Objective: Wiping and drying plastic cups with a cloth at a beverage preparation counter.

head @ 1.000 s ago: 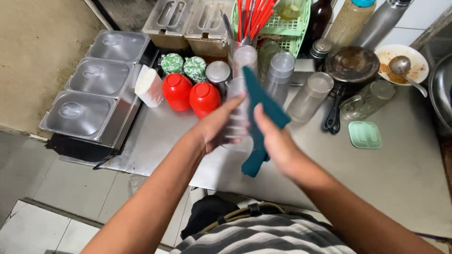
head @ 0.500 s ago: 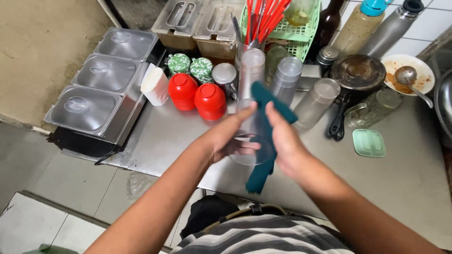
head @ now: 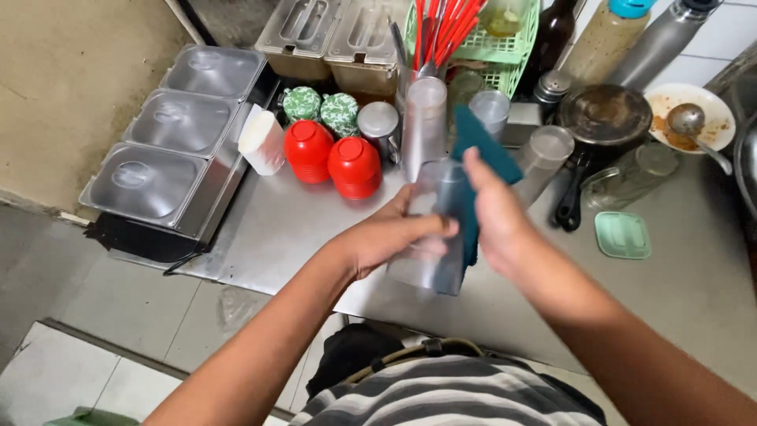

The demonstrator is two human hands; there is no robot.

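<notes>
Clear plastic tumbler (head: pixel 430 237) gripped by left hand (head: pixel 394 237), right hand (head: pixel 497 213) pressing teal cloth (head: pixel 473 158)

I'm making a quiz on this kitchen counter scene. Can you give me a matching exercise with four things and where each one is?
Things:
1. teal cloth
2. clear tumbler
3. red lidded jars
4. pale green soap dish

Places:
A. flat on the steel counter, to the right of the hands
B. held in the left hand
C. standing beside the white cup
D. gripped in the right hand, against the tumbler

Pairs: 1-D, 2-B, 3-C, 4-A
</notes>
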